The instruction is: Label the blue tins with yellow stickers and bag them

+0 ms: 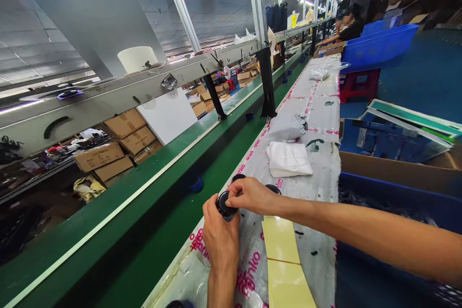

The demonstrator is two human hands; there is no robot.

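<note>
Left hand (220,236) grips a round black part (224,204), right hand (250,196) pinching its top.

The round cap (224,204) looks black, perhaps very dark grey; the bench's plastic sheet (317,120) is white with pink lettering, its strips (283,240) pale yellow, the crate (378,48) blue.

This is a factory packing floor. A green conveyor belt (151,245) runs toward twelve o'clock, with blue plastic bins (378,48) at one o'clock and stacked cardboard cartons (124,123) at nine.
</note>
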